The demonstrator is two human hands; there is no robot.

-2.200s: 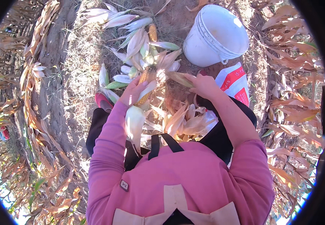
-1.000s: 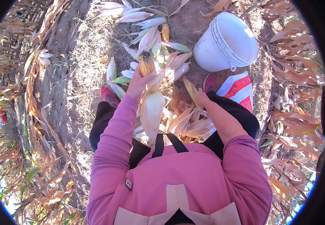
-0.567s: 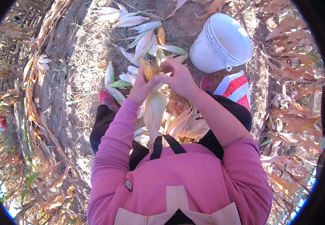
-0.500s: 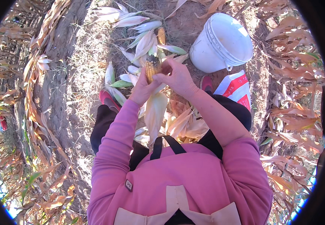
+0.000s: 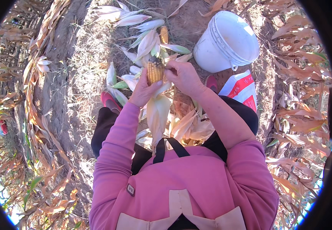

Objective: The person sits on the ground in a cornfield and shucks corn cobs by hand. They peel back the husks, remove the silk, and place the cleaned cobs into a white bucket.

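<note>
My left hand (image 5: 143,92) is wrapped round a yellow ear of corn (image 5: 155,73), its thumb lying across the lower kernels. The ear's upper tip is dark and blackened. Pale peeled husk (image 5: 158,115) hangs below the ear toward my lap. My right hand (image 5: 186,78) is beside the ear's right side, near the dark end, with fingers and thumb drawn together. What those fingertips pinch, if anything, cannot be made out. Past the ear lies another bare yellow ear (image 5: 164,34) among unhusked ears (image 5: 146,45).
A white bucket (image 5: 209,53) leans at the upper right, its mouth toward the right. Beside my right leg is a red and white bag (image 5: 238,89). Loose husks (image 5: 191,128) pile between my legs. Dry corn stalks (image 5: 302,111) line both sides.
My right hand has shifted slightly right and its thumb has come off the front of the ear. More kernels show now. My left hand still holds the ear in nearly the same place.
</note>
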